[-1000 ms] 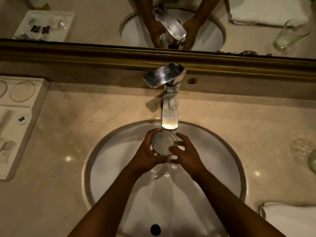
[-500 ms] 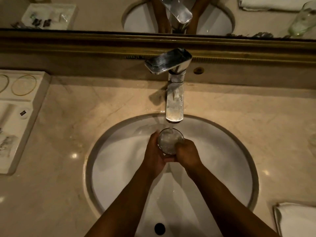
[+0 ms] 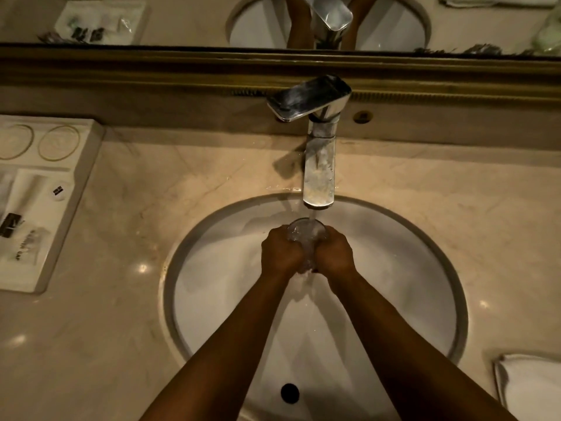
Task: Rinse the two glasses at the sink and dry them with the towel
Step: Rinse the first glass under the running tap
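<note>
nearest the camera two bare forearms reach up from the bottom edge over the white sink (image 3: 212, 299), whose dark drain hole (image 3: 290, 392) sits low in the bowl between them. a folded white towel (image 3: 529, 387) lies on the marble desk (image 3: 121, 344) at the lower right, beside the sink's rim, and more of it shows now than half a second ago, when only its corner was in view. further in, the left hand (image 3: 280, 252) and the right hand (image 3: 334, 252) meet over the middle of the bowl, both with fingers curled round a clear glass (image 3: 305, 235) that they grip between them. compared with a second ago, when the fingers were spread loosely about the glass and its round mouth showed plainly, the hands are now wrapped tightly, knuckles up, and hide most of it; only its rim and a wet strip between the hands can be seen. the glass sits right under the spout of the chrome faucet (image 3: 318, 171), and a thin stream of water (image 3: 312, 214) falls into it and runs off below the hands into the bowl. the second glass, seen at the right edge a second ago, is out of view. to the left, well apart from the sink, a white tray (image 3: 82, 165) with small wrapped toiletries rests on the desk. beyond the faucet a dark gilded mirror frame (image 3: 151, 68) crosses the view, and the mirror above it reflects the sink, faucet and arms.
</note>
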Tool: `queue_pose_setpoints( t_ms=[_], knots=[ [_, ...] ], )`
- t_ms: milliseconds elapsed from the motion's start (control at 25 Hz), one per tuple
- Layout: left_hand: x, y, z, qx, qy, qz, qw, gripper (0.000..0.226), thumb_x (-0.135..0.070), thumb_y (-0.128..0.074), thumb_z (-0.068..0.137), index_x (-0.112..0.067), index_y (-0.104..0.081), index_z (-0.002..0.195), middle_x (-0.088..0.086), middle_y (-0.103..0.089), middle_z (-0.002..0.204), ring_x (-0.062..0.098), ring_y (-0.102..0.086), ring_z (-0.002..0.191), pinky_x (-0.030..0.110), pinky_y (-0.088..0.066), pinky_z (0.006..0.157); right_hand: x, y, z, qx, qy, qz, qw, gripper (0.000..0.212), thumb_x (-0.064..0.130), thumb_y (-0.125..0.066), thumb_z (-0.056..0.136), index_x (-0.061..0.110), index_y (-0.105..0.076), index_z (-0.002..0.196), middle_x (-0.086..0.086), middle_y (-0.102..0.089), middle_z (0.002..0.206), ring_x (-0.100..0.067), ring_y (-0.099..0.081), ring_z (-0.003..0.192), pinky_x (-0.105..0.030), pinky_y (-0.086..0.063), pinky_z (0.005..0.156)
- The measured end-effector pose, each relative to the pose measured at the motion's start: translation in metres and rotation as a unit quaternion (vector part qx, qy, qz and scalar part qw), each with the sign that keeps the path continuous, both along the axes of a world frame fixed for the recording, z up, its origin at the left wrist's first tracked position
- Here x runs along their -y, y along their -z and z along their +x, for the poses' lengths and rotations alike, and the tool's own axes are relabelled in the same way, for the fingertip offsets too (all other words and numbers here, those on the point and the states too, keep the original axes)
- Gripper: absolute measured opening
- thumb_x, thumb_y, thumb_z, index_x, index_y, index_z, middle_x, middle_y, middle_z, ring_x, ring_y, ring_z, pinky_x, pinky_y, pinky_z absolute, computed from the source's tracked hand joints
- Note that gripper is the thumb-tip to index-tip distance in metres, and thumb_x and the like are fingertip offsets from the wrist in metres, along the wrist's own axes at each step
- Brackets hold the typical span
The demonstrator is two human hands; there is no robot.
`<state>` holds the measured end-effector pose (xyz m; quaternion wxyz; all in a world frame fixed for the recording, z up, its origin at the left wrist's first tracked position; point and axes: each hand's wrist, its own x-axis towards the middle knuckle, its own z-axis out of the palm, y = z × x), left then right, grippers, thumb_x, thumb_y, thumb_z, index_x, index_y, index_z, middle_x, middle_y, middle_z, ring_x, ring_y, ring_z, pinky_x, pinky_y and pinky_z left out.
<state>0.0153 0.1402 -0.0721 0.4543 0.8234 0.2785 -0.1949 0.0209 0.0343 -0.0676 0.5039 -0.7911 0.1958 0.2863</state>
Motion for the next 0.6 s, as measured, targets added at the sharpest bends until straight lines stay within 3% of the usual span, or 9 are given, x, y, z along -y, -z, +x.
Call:
queue_pose_setpoints(
  t_ms=[80,160,240,280,360,400,480,560,600],
  knots=[
    [-0.005,-0.003,0.003,-0.032,-0.002,-0.137,0.99,0.033,-0.004,-0.063,0.091,-0.006,-0.065,0.124,0.011,-0.07,0.117,0.034,-0.069,0.108,0.042,-0.06,0.087,0.003,-0.004,0.004,-0.008,0.019,0.011,1.0,0.032,0.017,-0.07,0.088,0.011,-0.068,0.119,-0.004,-0.072,0.113,-0.03,-0.071,0.1,-0.047,-0.059,0.09],
    [-0.011,-0.005,-0.001,-0.023,-0.068,-0.301,0.951,0.043,0.002,-0.058,0.085,-0.012,-0.065,0.125,0.014,-0.072,0.118,0.033,-0.07,0.102,0.046,-0.062,0.081,0.004,-0.004,0.003,-0.061,0.11,0.135,0.983,0.028,0.016,-0.063,0.092,0.013,-0.069,0.119,-0.013,-0.075,0.108,-0.034,-0.074,0.094,-0.052,-0.061,0.082],
    [-0.016,-0.001,-0.009,0.009,-0.102,-0.424,0.9,0.061,0.008,-0.049,0.072,-0.012,-0.063,0.128,0.016,-0.071,0.117,0.03,-0.069,0.098,0.037,-0.06,0.069,0.001,-0.006,0.0,-0.106,0.164,0.261,0.945,0.031,0.002,-0.054,0.093,0.008,-0.068,0.12,-0.017,-0.074,0.11,-0.033,-0.073,0.095,-0.044,-0.063,0.076],
    [-0.017,0.002,-0.01,0.023,-0.12,-0.457,0.881,0.065,0.006,-0.047,0.069,-0.011,-0.061,0.13,0.017,-0.069,0.119,0.03,-0.068,0.1,0.034,-0.058,0.069,0.0,-0.007,-0.003,-0.125,0.186,0.318,0.921,0.036,-0.007,-0.048,0.091,0.003,-0.065,0.121,-0.019,-0.073,0.113,-0.033,-0.073,0.096,-0.039,-0.063,0.072],
    [-0.017,0.007,-0.012,0.058,-0.156,-0.47,0.867,0.057,-0.004,-0.05,0.075,-0.01,-0.061,0.13,0.022,-0.068,0.126,0.036,-0.068,0.11,0.042,-0.057,0.084,-0.002,-0.013,-0.006,-0.152,0.218,0.374,0.888,0.04,-0.015,-0.042,0.087,-0.003,-0.062,0.119,-0.023,-0.071,0.11,-0.031,-0.073,0.088,-0.034,-0.062,0.065],
    [-0.016,0.009,-0.012,0.07,-0.178,-0.46,0.867,0.052,-0.01,-0.053,0.077,-0.008,-0.064,0.128,0.025,-0.068,0.127,0.04,-0.067,0.114,0.046,-0.055,0.091,-0.004,-0.016,-0.007,-0.15,0.207,0.363,0.896,0.037,-0.014,-0.042,0.088,-0.003,-0.062,0.117,-0.023,-0.072,0.104,-0.029,-0.073,0.08,-0.034,-0.062,0.063],
    [-0.012,0.01,-0.01,0.052,-0.249,-0.414,0.874,0.044,-0.015,-0.054,0.081,-0.006,-0.068,0.122,0.028,-0.068,0.124,0.049,-0.064,0.116,0.053,-0.052,0.094,-0.007,-0.018,-0.015,-0.105,0.114,0.253,0.955,0.027,-0.003,-0.044,0.096,0.0,-0.061,0.118,-0.021,-0.074,0.094,-0.028,-0.072,0.066,-0.035,-0.06,0.059],
    [-0.01,0.008,-0.008,0.03,-0.284,-0.384,0.878,0.038,-0.014,-0.051,0.088,-0.008,-0.068,0.122,0.027,-0.069,0.122,0.052,-0.064,0.113,0.052,-0.055,0.083,-0.005,-0.012,-0.026,0.022,0.015,0.092,0.995,0.023,0.014,-0.047,0.103,0.011,-0.061,0.121,-0.012,-0.075,0.101,-0.021,-0.073,0.072,-0.029,-0.059,0.065],
    [-0.009,0.007,-0.007,0.025,-0.286,-0.378,0.88,0.038,-0.014,-0.048,0.089,-0.01,-0.067,0.122,0.025,-0.069,0.121,0.049,-0.064,0.109,0.047,-0.057,0.076,0.0,-0.01,-0.031,0.109,-0.008,0.011,0.994,0.023,0.017,-0.05,0.103,0.016,-0.063,0.122,-0.005,-0.074,0.108,-0.016,-0.072,0.083,-0.023,-0.057,0.073]
  ],
)
